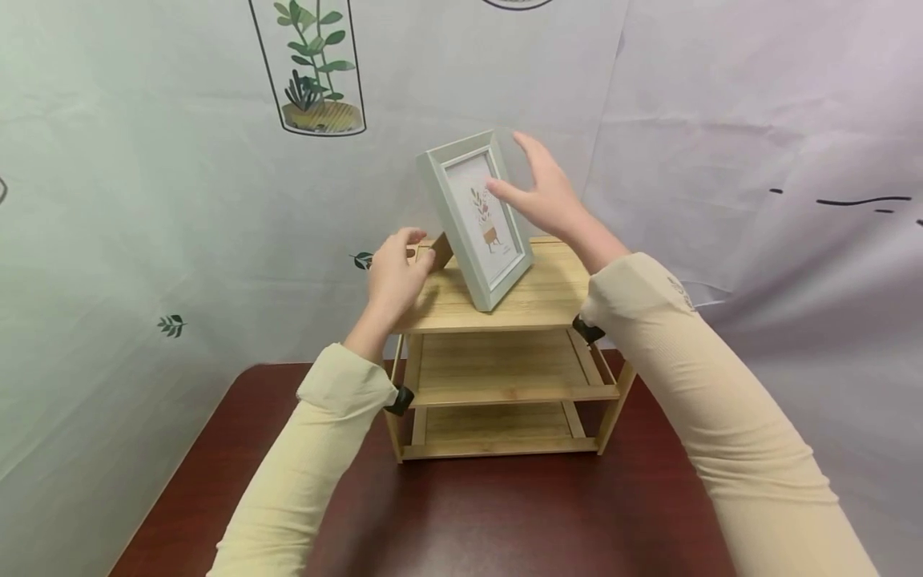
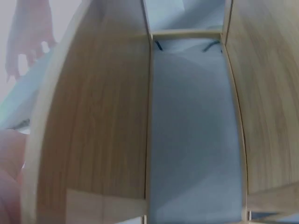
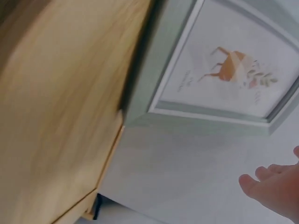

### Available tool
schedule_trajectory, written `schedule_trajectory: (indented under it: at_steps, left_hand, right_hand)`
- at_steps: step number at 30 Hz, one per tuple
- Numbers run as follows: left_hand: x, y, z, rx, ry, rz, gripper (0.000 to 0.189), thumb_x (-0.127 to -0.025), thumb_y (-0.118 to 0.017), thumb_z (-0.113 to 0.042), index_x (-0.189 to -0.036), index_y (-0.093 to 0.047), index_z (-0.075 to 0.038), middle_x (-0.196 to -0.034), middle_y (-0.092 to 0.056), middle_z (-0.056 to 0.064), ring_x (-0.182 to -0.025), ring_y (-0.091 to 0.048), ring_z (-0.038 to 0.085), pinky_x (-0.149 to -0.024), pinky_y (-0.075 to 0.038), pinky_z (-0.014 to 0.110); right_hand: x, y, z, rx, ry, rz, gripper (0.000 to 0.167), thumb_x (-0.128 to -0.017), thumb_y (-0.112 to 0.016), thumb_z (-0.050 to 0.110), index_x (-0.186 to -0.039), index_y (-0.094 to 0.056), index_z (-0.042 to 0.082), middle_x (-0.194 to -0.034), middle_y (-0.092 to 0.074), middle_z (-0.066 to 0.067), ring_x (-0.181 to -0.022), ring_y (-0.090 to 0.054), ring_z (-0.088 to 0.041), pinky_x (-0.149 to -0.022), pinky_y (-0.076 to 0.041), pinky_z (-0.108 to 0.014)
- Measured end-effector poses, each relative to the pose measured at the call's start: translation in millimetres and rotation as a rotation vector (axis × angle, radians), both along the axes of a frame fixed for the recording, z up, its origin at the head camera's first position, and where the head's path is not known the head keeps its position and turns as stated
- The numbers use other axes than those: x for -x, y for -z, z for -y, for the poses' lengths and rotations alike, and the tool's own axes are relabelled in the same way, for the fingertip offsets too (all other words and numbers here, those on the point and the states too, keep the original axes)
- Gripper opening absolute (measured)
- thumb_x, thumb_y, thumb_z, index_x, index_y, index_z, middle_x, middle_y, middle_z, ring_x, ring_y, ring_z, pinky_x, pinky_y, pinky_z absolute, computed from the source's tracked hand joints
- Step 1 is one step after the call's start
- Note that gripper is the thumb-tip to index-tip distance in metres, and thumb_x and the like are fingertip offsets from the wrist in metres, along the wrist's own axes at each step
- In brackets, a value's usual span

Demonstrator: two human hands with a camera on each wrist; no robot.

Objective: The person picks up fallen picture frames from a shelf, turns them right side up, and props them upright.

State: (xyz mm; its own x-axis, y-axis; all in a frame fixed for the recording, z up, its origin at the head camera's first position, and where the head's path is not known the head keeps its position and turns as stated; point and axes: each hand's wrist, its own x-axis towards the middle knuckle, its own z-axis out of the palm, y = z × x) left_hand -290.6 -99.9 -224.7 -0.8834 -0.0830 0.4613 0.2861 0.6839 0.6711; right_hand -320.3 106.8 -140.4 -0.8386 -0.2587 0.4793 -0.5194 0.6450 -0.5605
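A pale grey-green picture frame (image 1: 469, 228) stands tilted on the top board of a wooden shelf rack (image 1: 555, 276), a plant print behind its pane. A brown stand leg (image 1: 441, 252) props it at the back left. My left hand (image 1: 397, 272) is beside that leg, fingers loosely bent and thumb tip close to it; whether they touch is unclear. My right hand (image 1: 551, 192) is spread at the frame's upper right, thumb in front of the pane. In the right wrist view a gap separates the right hand (image 3: 275, 186) from the frame (image 3: 210, 119).
The rack has two lower boards (image 1: 505, 365) and stands on a dark red table (image 1: 519, 513). A pale printed cloth (image 1: 180, 200) hangs behind and at the sides. The left wrist view looks along the rack's boards (image 2: 98, 116) from the side.
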Motion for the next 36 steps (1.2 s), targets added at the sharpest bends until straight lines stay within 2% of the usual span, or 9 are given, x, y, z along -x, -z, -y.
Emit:
schedule_trajectory:
  at_steps: [4,6,10,13,19,23,27,31,36]
  left_hand:
    - [-10.4,3.9,-10.5,-0.208,0.094,-0.146,0.047,-0.087,-0.052,-0.024,-0.13,-0.038,-0.013,-0.124,-0.05,0.009,-0.106,-0.053,0.022,-0.088,-0.042,0.037]
    - [-15.6,6.1,-17.7,-0.273,0.139,-0.203,0.054,-0.087,-0.052,-0.025,-0.135,-0.031,-0.014,-0.125,-0.049,0.01,-0.104,-0.053,0.022,-0.085,-0.044,0.037]
    - [-23.5,11.8,-32.5,-0.31,0.224,-0.268,0.066,-0.086,-0.053,-0.027,-0.141,-0.017,-0.016,-0.126,-0.045,0.012,-0.1,-0.054,0.023,-0.081,-0.048,0.036]
    - [-27.4,15.7,-41.7,-0.273,0.25,-0.284,0.073,-0.086,-0.054,-0.029,-0.143,-0.01,-0.018,-0.125,-0.045,0.012,-0.098,-0.053,0.022,-0.079,-0.049,0.036]
    - [-29.4,21.2,-52.3,-0.183,0.226,-0.285,0.076,-0.085,-0.056,-0.028,-0.143,-0.009,-0.017,-0.122,-0.047,0.013,-0.097,-0.054,0.022,-0.08,-0.047,0.034]
    - [-29.5,22.8,-55.1,-0.164,0.196,-0.264,0.078,-0.083,-0.059,-0.024,-0.143,-0.009,-0.017,-0.124,-0.046,0.015,-0.094,-0.056,0.023,-0.077,-0.049,0.033]
    - [-28.5,23.2,-56.4,-0.138,0.17,-0.271,0.078,-0.083,-0.059,-0.02,-0.143,-0.009,-0.017,-0.124,-0.048,0.016,-0.091,-0.058,0.023,-0.075,-0.049,0.032]
    - [-27.5,23.4,-56.7,-0.125,0.159,-0.274,0.078,-0.083,-0.058,-0.015,-0.143,-0.01,-0.016,-0.121,-0.05,0.016,-0.086,-0.061,0.022,-0.071,-0.05,0.03]
    - [-26.9,23.4,-54.3,-0.148,0.168,-0.268,0.075,-0.083,-0.057,-0.011,-0.143,-0.012,-0.016,-0.119,-0.052,0.017,-0.082,-0.063,0.022,-0.067,-0.052,0.025]
  right_hand:
    - [7.4,10.2,-7.6,0.018,0.016,0.089,0.08,-0.083,-0.048,0.051,-0.143,-0.009,0.016,-0.149,-0.008,0.0,-0.137,-0.008,-0.013,-0.11,-0.01,-0.037]
    - [10.5,16.5,-10.4,0.024,0.014,0.146,0.082,-0.083,-0.047,0.053,-0.143,-0.007,0.015,-0.15,-0.006,-0.001,-0.137,-0.006,-0.016,-0.11,-0.009,-0.038]
    - [15.0,29.5,-14.5,0.018,0.004,0.249,0.085,-0.082,-0.044,0.058,-0.143,-0.003,0.014,-0.15,-0.003,-0.004,-0.137,-0.005,-0.019,-0.11,-0.009,-0.041]
    - [17.0,37.8,-15.8,0.002,-0.003,0.298,0.088,-0.081,-0.042,0.061,-0.143,-0.001,0.014,-0.15,-0.001,-0.005,-0.137,-0.004,-0.021,-0.11,-0.008,-0.042]
    - [18.8,48.7,-14.8,-0.008,-0.05,0.386,0.087,-0.084,-0.041,0.057,-0.143,0.002,0.01,-0.149,-0.003,-0.012,-0.136,-0.01,-0.028,-0.109,-0.013,-0.045]
    - [19.6,53.4,-13.3,0.041,-0.144,0.416,0.077,-0.088,-0.041,0.049,-0.141,-0.005,0.008,-0.144,-0.02,-0.017,-0.132,-0.023,-0.027,-0.107,-0.02,-0.042]
    - [20.0,55.5,-12.4,0.086,-0.209,0.407,0.067,-0.09,-0.041,0.044,-0.139,-0.013,0.008,-0.135,-0.034,-0.015,-0.127,-0.032,-0.025,-0.105,-0.025,-0.041]
    - [19.6,56.1,-13.4,0.079,-0.187,0.41,0.069,-0.089,-0.04,0.047,-0.141,-0.011,0.01,-0.137,-0.032,-0.016,-0.128,-0.031,-0.026,-0.106,-0.024,-0.042]
    - [16.7,57.0,-18.9,0.06,-0.132,0.421,0.073,-0.089,-0.038,0.05,-0.142,-0.007,0.01,-0.135,-0.034,-0.021,-0.124,-0.035,-0.03,-0.103,-0.028,-0.045]
